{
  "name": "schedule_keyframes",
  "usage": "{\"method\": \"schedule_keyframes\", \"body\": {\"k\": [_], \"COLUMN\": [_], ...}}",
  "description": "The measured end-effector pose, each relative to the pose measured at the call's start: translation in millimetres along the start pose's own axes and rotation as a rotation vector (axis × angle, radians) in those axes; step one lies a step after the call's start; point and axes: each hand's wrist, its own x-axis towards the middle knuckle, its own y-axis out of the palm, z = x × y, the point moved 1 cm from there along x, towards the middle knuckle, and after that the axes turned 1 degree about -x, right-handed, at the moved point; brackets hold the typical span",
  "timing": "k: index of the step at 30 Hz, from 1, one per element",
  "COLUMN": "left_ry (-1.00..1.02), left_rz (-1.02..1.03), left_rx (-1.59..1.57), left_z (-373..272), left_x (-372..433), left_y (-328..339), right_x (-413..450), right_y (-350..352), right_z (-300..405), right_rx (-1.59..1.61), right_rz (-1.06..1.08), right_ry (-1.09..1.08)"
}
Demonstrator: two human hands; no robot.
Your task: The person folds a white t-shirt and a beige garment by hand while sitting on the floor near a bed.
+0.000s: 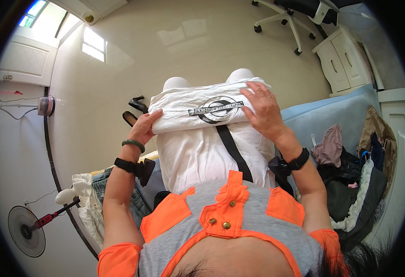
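A folded white garment, seemingly a T-shirt, lies across my lap with a black printed roundel and lettering facing up. My left hand pinches its left end, thumb on top and fingers beneath. Over the right end, my right hand rests with its fingers spread against the cloth. Below the bundle, white cloth covers my lap, and a black strap runs down over it. Two rounded white shapes, apparently my covered knees, show past the far edge.
Black heeled shoes stand on the glossy floor to the left. Jeans and white clothing lie at my left, near a fan. A clothes pile sits on the light-blue bed at right. A wheeled chair stands beyond.
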Motion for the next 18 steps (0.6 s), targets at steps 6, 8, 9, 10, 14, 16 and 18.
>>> {"method": "schedule_keyframes", "body": {"k": [6, 8, 9, 10, 14, 16, 18], "left_ry": [0.161, 0.203, 0.248, 0.256, 0.276, 0.268, 0.276], "left_rz": [0.087, 0.170, 0.251, 0.239, 0.393, 0.423, 0.444], "left_rx": [-0.193, -0.205, -0.216, -0.218, -0.213, -0.178, -0.121], "left_z": [-18.6, -27.8, -34.4, -40.9, -66.6, -71.5, -72.2], "left_x": [-21.0, -23.6, -24.4, -26.3, -34.5, -24.9, -17.4], "left_y": [27.9, 38.6, 45.9, 56.5, 105.1, 125.2, 154.8], "right_x": [-5.7, -15.1, -20.2, -24.2, -36.2, -39.4, -44.2], "right_y": [13.5, 14.1, 13.6, 12.0, -4.4, -12.7, -19.2], "right_z": [2.2, -4.1, -8.0, -10.8, -12.7, -15.0, -23.0], "right_rx": [-0.003, 0.004, 0.040, 0.077, 0.073, 0.205, 0.236], "right_rz": [0.059, 0.045, 0.040, 0.034, -0.021, -0.119, -0.155], "right_ry": [-0.007, 0.032, 0.079, 0.128, 0.186, 0.280, 0.335]}}
